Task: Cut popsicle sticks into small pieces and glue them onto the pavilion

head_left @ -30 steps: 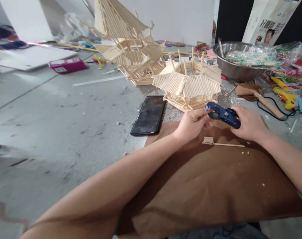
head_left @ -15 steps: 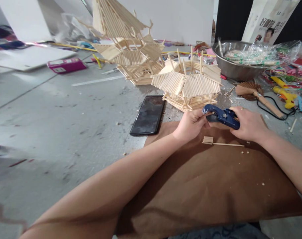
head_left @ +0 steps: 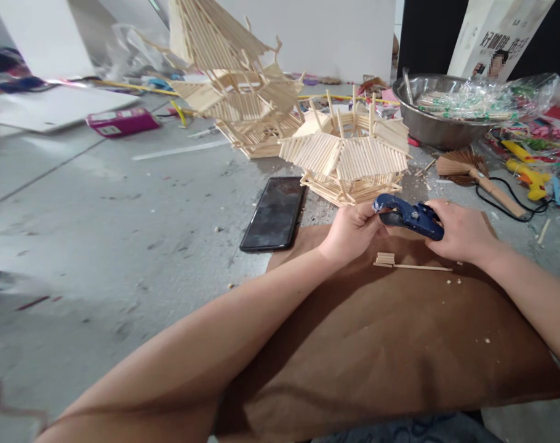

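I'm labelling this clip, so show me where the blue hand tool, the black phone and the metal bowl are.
Blue hand tool [head_left: 413,218]: head view, middle of its body.
Black phone [head_left: 274,214]: head view, middle of its screen.
Metal bowl [head_left: 439,132]: head view, outer wall.

"好咖啡" on the white bag [head_left: 499,42]

The bare left arm [head_left: 206,332] stretched diagonally up from the lower left, while the bare right arm [head_left: 529,280] slanted inward from the right. The left hand [head_left: 349,232] pinched thumb and fingers together; the right hand [head_left: 462,229] curled in a grip nearby.
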Demonstrator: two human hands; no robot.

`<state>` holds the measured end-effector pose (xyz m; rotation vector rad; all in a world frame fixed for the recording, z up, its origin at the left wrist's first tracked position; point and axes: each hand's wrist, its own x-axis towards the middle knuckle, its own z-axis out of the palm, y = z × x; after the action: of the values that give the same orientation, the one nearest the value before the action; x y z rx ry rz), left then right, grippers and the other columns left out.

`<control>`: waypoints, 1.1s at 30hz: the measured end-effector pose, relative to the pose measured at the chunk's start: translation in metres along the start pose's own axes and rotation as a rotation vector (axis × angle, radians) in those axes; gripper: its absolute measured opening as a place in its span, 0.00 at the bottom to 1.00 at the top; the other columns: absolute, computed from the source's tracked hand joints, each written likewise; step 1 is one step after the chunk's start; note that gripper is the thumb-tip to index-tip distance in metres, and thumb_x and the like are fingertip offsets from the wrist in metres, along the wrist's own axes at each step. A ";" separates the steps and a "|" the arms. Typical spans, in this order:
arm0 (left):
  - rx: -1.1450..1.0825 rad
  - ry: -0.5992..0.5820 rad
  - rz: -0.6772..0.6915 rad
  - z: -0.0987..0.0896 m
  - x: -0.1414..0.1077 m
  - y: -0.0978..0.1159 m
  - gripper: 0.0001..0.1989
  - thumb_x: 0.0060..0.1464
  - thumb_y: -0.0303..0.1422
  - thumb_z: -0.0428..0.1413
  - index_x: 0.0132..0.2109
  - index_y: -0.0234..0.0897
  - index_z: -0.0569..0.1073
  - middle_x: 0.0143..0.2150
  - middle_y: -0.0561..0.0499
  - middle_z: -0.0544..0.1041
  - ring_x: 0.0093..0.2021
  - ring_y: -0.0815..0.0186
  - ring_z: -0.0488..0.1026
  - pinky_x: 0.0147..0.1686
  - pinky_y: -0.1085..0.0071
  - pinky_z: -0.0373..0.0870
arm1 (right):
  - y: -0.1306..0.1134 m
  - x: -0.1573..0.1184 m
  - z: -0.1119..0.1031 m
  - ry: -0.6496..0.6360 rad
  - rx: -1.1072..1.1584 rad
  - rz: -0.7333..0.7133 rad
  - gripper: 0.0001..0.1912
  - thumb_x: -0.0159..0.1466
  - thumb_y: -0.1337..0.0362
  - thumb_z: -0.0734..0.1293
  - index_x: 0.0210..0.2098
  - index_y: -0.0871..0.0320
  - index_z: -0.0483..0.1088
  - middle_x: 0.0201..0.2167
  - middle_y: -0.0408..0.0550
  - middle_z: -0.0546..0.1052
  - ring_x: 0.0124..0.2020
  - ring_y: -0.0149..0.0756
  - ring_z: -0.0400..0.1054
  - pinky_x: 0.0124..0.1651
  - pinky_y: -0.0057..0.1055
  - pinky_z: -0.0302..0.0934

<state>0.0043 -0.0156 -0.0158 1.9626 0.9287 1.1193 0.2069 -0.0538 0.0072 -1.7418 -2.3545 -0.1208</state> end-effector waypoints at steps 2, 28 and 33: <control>0.005 -0.005 -0.001 0.000 0.000 0.000 0.10 0.51 0.24 0.48 0.27 0.33 0.72 0.18 0.55 0.74 0.20 0.74 0.72 0.24 0.80 0.69 | -0.001 0.000 -0.001 -0.020 -0.003 0.006 0.20 0.51 0.60 0.62 0.44 0.58 0.65 0.36 0.50 0.76 0.37 0.45 0.70 0.30 0.33 0.54; -0.161 -0.014 -0.091 -0.002 0.005 0.005 0.12 0.54 0.38 0.53 0.29 0.33 0.70 0.21 0.52 0.74 0.20 0.74 0.72 0.22 0.80 0.72 | 0.006 0.003 0.001 0.021 0.074 0.101 0.22 0.50 0.61 0.63 0.44 0.59 0.64 0.36 0.52 0.75 0.36 0.45 0.69 0.32 0.34 0.56; -0.176 -0.015 -0.075 -0.002 0.005 0.002 0.05 0.53 0.28 0.52 0.30 0.33 0.70 0.20 0.54 0.73 0.22 0.73 0.73 0.24 0.79 0.72 | 0.005 0.004 0.002 -0.012 0.040 0.029 0.23 0.50 0.60 0.62 0.46 0.59 0.63 0.39 0.52 0.74 0.39 0.46 0.68 0.33 0.35 0.57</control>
<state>0.0043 -0.0118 -0.0116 1.7775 0.8584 1.1033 0.2106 -0.0483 0.0055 -1.7625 -2.3219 -0.0584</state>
